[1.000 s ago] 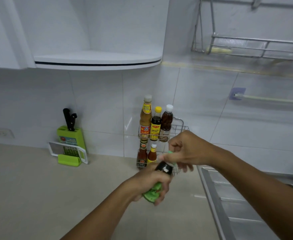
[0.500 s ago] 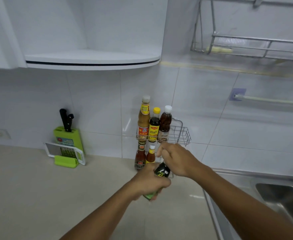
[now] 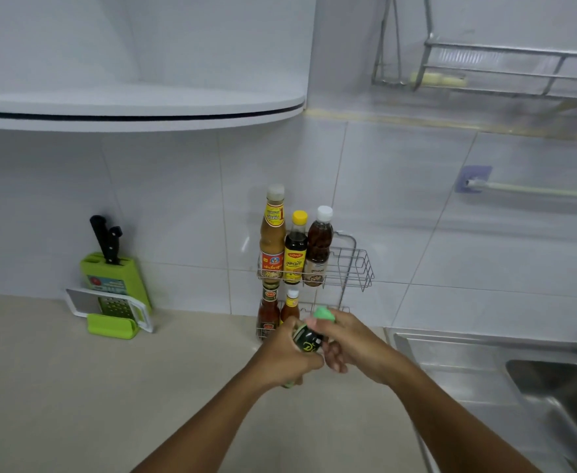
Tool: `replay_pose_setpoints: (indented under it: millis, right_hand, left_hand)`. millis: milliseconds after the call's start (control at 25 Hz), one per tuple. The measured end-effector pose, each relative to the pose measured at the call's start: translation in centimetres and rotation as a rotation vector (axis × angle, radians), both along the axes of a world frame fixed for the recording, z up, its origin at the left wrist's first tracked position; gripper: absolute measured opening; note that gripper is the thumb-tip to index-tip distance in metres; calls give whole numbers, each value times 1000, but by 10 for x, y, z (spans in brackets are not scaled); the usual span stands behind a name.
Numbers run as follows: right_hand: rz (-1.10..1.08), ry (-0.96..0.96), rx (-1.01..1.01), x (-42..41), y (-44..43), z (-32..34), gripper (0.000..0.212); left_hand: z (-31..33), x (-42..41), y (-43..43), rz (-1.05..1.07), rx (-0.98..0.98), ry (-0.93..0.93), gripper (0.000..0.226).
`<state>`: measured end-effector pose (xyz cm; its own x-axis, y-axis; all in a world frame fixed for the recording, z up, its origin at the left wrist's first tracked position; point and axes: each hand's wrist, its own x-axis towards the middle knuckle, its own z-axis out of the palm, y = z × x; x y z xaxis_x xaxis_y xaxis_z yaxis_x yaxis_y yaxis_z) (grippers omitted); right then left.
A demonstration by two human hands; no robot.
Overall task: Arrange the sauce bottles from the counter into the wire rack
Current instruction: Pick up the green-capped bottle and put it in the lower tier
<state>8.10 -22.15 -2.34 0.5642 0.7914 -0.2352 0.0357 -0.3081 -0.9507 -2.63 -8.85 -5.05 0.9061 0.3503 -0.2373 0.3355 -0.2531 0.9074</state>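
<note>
Over the beige counter (image 3: 75, 387), just in front of the wire rack (image 3: 355, 264), both hands meet on one dark sauce bottle with a green label (image 3: 307, 339). The left hand (image 3: 287, 356) wraps around the bottle's body, fingers closed about it, and holds it tilted with its top pointing away toward the rack. The right hand (image 3: 351, 339) sits at the bottle's far end, with thumb and fingertips pinching the green cap (image 3: 324, 315); whether the cap is on the neck or lifted off cannot be told.

The rack stands against the white tiled wall (image 3: 177, 199) at the far edge of the counter and has two tiers. On the upper tier three bottles stand upright in a row, touching one another — a tall tan sauce bottle with a grey cap (image 3: 272, 240) on the left, a dark bottle with a yellow cap (image 3: 295, 250) in the middle, and a brown bottle with a white cap (image 3: 319, 247) on the right. The right part of that tier holds nothing. On the lower tier stand a red chilli sauce bottle (image 3: 268, 312) and, just to its right, a small orange bottle with a white cap (image 3: 290, 305), partly hidden by the left hand.

Far to the left, a green knife block (image 3: 116, 278) with two black handles leans at the wall, a grater (image 3: 109, 307) propped in front of it. To the right lies a steel sink (image 3: 553, 387).
</note>
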Motion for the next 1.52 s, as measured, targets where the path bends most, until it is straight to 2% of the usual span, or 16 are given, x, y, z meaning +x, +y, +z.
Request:
replay_pose_setpoints:
  millis: [80, 160, 240, 360, 440, 680, 1000, 1160, 1400, 1520]
  right_hand:
    - [-19, -40, 43, 11, -3, -15, 32]
    - [-180, -123, 42, 24, -1, -25, 32]
    - [-343, -195, 19, 42, 5, -36, 30]
    - [-479, -325, -65, 68, 19, -60, 26]
    - [-513, -385, -118, 80, 30, -81, 28]
    - [-435, -502, -182, 113, 58, -135, 20]
    - [-216, -628, -339, 136, 86, -162, 34]
    - [-167, -650, -343, 138, 90, -166, 40]
    - [-147, -723, -410, 138, 88, -167, 35]
    - [-117, -677, -438, 136, 85, -163, 47]
  left_hand:
    - [-10, 11, 9, -53, -33, 34, 63]
    - [-23, 21, 22, -137, 42, 118, 84]
    - [-42, 30, 44, -106, 71, 246, 97]
    - [-71, 40, 76, 128, 23, 390, 76]
    - [-88, 46, 90, 240, -18, 380, 66]
    - [-117, 72, 107, 368, -50, 266, 74]
    - [-129, 85, 105, 384, 2, 236, 52]
    - [-132, 87, 105, 384, -7, 217, 54]
    - [-136, 84, 110, 354, -24, 216, 58]
    - [-136, 80, 111, 353, -55, 272, 68]
